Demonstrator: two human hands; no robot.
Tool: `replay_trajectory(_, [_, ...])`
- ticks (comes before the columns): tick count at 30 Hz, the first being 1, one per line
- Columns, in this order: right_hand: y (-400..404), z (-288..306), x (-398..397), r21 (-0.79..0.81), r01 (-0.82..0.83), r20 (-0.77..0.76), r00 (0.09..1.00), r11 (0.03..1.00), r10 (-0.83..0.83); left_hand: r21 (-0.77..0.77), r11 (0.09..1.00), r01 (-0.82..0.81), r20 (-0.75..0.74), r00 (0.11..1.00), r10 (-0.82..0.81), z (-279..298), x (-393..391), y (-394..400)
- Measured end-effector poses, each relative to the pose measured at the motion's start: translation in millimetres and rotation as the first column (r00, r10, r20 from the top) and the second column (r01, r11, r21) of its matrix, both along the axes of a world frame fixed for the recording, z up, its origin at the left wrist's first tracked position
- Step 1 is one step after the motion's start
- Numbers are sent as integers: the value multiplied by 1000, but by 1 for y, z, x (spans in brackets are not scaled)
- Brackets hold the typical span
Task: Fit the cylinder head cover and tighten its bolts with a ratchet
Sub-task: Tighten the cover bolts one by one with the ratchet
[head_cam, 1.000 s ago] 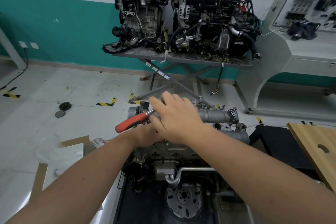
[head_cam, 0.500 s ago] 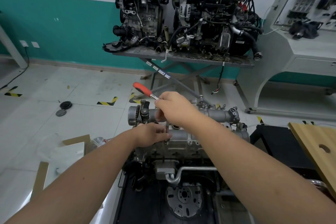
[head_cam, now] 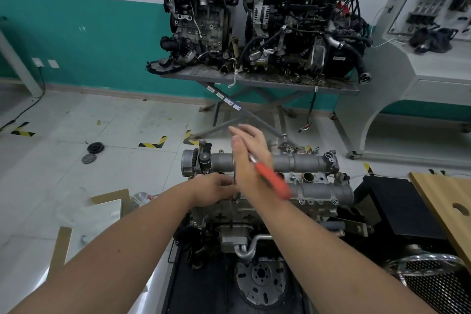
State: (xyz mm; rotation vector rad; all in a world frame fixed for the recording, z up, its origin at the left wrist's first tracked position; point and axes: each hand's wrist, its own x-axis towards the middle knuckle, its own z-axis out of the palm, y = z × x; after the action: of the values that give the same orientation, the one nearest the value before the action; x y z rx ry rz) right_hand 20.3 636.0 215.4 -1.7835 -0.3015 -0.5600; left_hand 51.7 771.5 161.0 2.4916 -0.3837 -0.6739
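Note:
The grey cylinder head cover (head_cam: 305,162) sits on top of the engine (head_cam: 254,214) in front of me, with bolts along its edges. A ratchet with a red handle (head_cam: 274,181) stands over the cover's left part, its handle blurred and pointing down to the right. My right hand (head_cam: 251,158) lies over the ratchet's head with fingers straight, pointing up and left. My left hand (head_cam: 216,190) is just below, fingers curled round the thin dark extension bar (head_cam: 234,180) that runs down to the cover's near edge.
Two other engines stand on a grey scissor table (head_cam: 257,78) at the back. A white console (head_cam: 418,76) is at the right, a wooden board (head_cam: 448,204) and a wire mesh basket (head_cam: 433,285) near right. Cardboard (head_cam: 107,199) and black discs (head_cam: 94,148) lie on the floor.
The red handle has swung round from pointing left, through up-left, to down-right. My right hand's fingers have straightened out over the ratchet head. My left hand has stayed on the extension.

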Motion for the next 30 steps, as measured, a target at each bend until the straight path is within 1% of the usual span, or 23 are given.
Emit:
replay_trajectory(1, [-2,-3,3,-235,55,183,983,970,-12,-29,1000,-6,-10,1000,6,0,-1,1])
replay_trajectory(2, [-3,-5,5,-421,133,318,948,897,9,-48,999,-3,-9,1000,3,-3,-1,2])
replay_trajectory(3, [-3,-4,6,-542,211,405,914,813,33,-72,997,-6,23,1000,8,-2,-2,3])
replay_trajectory(4, [-3,-1,7,-623,270,445,894,734,48,-126,990,-57,42,997,63,-1,-5,2])
replay_trajectory(5, [-2,5,6,-688,314,450,892,654,45,-164,983,-88,40,995,96,0,-7,3])
replay_trajectory(6, [-1,10,6,-748,343,436,899,568,30,-144,988,-62,62,996,72,-5,-3,3])
replay_trajectory(7, [-1,16,6,-798,351,405,914,490,4,-101,995,-15,65,998,22,-4,-3,2])
replay_trajectory(8, [0,21,6,-843,329,354,935,425,-22,-26,1000,-9,29,1000,10,-2,-4,0])
replay_trajectory(9, [1,25,4,-876,289,298,954,387,-39,17,1000,-17,-15,1000,18,4,-3,-1])
replay_trajectory(10, [1,27,3,-895,249,250,967,369,-45,54,999,-7,-8,1000,7,3,-1,-2])
replay_trajectory(11, [1,29,1,-907,217,217,975,360,-43,38,999,-21,19,1000,21,0,1,-1])
replay_trajectory(13, [2,34,-3,-926,159,162,987,343,-20,67,997,-24,46,999,21,-3,5,-6])
replay_trajectory(15, [2,39,-3,-936,91,99,995,341,5,196,980,-33,67,998,20,0,1,-10])
replay_trajectory(16, [2,41,-3,-938,62,72,997,342,15,217,975,-52,91,995,33,-2,1,-11])
replay_trajectory(19, [1,44,-3,-942,6,18,999,335,32,106,993,-58,92,995,48,1,0,-9])
replay_trajectory(21, [1,46,-3,-944,-25,-16,999,330,30,75,997,19,86,996,-25,1,2,-4])
replay_trajectory(22, [2,48,-1,-944,-40,-36,999,326,19,46,998,48,55,997,-50,0,2,-5])
replay_trajectory(25, [1,54,4,-947,-80,-98,994,312,-42,34,999,24,-4,1000,-24,-2,3,-2])
replay_trajectory(27, [-1,56,8,-931,-115,-148,986,347,-72,30,1000,11,17,1000,-11,-6,3,-1])
replay_trajectory(30, [1,58,9,-848,-180,-265,959,499,-104,27,999,32,56,998,-34,-8,2,1])
